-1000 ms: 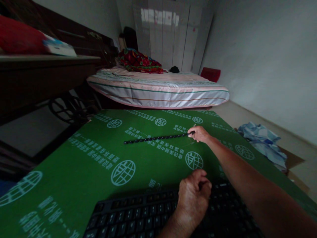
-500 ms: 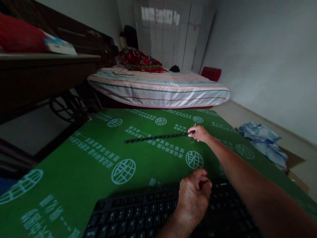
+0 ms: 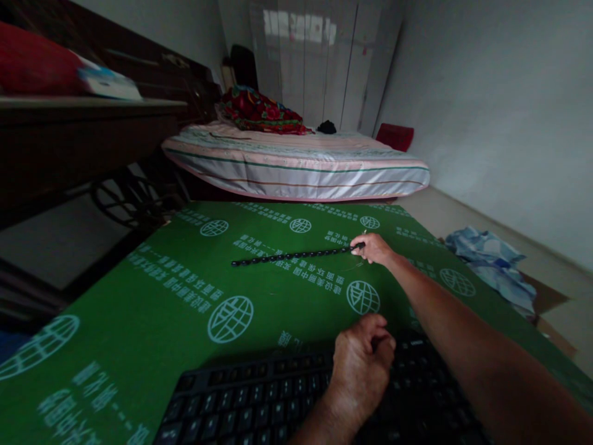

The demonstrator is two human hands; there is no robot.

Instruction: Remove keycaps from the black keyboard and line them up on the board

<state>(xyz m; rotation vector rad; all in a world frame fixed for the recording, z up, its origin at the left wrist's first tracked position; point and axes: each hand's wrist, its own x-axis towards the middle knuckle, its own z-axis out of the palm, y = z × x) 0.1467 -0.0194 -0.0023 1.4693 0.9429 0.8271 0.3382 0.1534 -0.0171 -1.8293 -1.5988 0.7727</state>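
Note:
A straight row of black beads lies across the green board, sloping slightly up toward the right. At its right end, my right hand pinches the strand between thumb and fingers. A faint thin thread curves just below that hand. Closer to me, my left hand is closed, fingers curled and fingertips together, over a black keyboard. Whatever those fingers may hold is too small or hidden to make out.
The green board has pale printed globes and characters. Past its far edge stands a bed with a red patterned blanket. A dark wooden table is at left. Blue-white cloth lies at right.

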